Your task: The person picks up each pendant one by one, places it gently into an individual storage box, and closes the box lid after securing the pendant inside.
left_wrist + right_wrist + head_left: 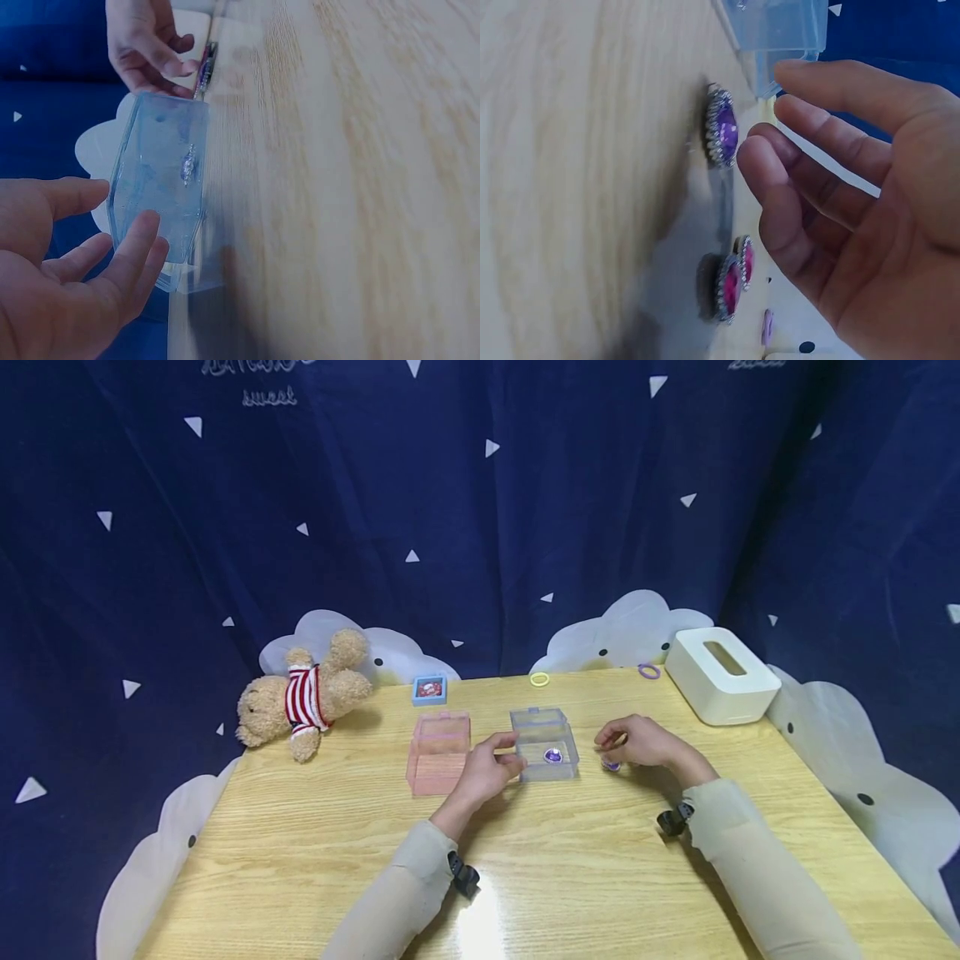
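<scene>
My left hand (pixel 483 774) is at the left side of a clear bluish plastic box (pixel 550 773) with its lid raised. Its fingers are spread and relaxed, with fingertips right at the box edge in the left wrist view. Inside the box lies a purple gem with a sparkling rim (pixel 553 756). To the right of the box, my right hand (pixel 647 742) hovers low with loosely bent fingers. Just beyond its fingertips a second purple gem (pixel 724 127) rests on the table. Two pink-red gems (pixel 730 289) lie nearby, hidden by the hand in the head view.
A pink clear box (pixel 438 787) stands open left of the bluish one. Farther back are a small blue case (pixel 429 700), a yellow ring (pixel 539 679) and a purple ring (pixel 648 672). A teddy bear (pixel 303 697) lies at left; a white tissue box (pixel 723 697) stands at right.
</scene>
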A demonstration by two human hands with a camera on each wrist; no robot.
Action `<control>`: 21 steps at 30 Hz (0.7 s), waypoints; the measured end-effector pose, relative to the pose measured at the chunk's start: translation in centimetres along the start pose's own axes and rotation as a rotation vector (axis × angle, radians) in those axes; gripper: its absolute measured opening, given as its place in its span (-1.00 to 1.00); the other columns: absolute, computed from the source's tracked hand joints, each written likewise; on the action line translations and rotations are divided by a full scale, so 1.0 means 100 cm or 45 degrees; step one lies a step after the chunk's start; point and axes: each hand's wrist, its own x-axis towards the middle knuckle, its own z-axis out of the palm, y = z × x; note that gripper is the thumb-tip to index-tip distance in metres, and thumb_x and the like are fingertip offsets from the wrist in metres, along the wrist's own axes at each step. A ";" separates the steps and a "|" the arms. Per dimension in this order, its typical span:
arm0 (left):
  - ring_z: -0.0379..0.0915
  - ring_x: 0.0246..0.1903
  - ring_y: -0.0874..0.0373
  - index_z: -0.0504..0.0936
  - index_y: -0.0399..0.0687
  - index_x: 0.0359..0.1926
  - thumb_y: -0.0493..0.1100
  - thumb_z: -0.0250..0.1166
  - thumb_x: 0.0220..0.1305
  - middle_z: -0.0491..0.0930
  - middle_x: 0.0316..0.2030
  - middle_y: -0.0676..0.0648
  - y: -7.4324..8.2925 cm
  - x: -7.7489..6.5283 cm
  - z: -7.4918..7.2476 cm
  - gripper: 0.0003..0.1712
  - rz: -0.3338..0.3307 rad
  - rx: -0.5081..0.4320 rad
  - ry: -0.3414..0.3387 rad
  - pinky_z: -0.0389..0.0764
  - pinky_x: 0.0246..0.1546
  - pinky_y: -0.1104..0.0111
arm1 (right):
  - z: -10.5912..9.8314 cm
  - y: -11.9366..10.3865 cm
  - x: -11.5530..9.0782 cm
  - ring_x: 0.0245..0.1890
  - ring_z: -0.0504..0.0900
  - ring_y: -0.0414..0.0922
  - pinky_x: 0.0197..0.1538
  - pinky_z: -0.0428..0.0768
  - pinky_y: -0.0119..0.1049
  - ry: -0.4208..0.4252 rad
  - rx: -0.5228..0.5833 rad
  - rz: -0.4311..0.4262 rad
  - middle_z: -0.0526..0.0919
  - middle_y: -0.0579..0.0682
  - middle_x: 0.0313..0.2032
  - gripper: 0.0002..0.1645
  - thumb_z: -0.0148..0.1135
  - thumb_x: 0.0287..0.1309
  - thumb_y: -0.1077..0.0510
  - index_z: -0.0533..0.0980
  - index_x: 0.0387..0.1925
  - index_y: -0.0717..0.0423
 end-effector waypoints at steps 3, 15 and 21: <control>0.60 0.10 -0.07 0.44 -0.10 0.37 -0.19 0.36 0.27 0.50 0.27 -0.20 0.000 0.000 0.000 -0.35 -0.011 -0.004 -0.005 0.70 -0.01 0.22 | 0.001 0.002 -0.003 -0.21 0.63 -0.15 -0.21 0.57 -0.30 -0.014 -0.011 0.027 0.75 0.01 -0.19 -0.64 0.49 0.04 0.13 0.65 -0.11 0.15; 0.58 0.13 -0.09 0.44 -0.11 0.37 -0.19 0.36 0.28 0.47 0.29 -0.24 0.001 -0.002 0.000 -0.36 -0.017 -0.016 -0.017 0.69 0.01 0.19 | 0.010 0.008 -0.007 -0.25 0.57 -0.15 -0.16 0.55 -0.28 -0.007 -0.092 0.051 0.72 -0.04 -0.26 -0.62 0.51 -0.09 0.26 0.66 -0.14 0.11; 0.59 0.12 -0.10 0.44 -0.11 0.36 -0.20 0.36 0.27 0.47 0.29 -0.26 0.002 -0.002 0.000 -0.36 -0.008 -0.022 -0.013 0.70 0.00 0.19 | 0.012 0.009 -0.006 -0.30 0.57 -0.18 -0.20 0.55 -0.31 0.000 -0.125 0.037 0.71 -0.05 -0.30 -0.65 0.50 -0.09 0.27 0.66 -0.17 0.11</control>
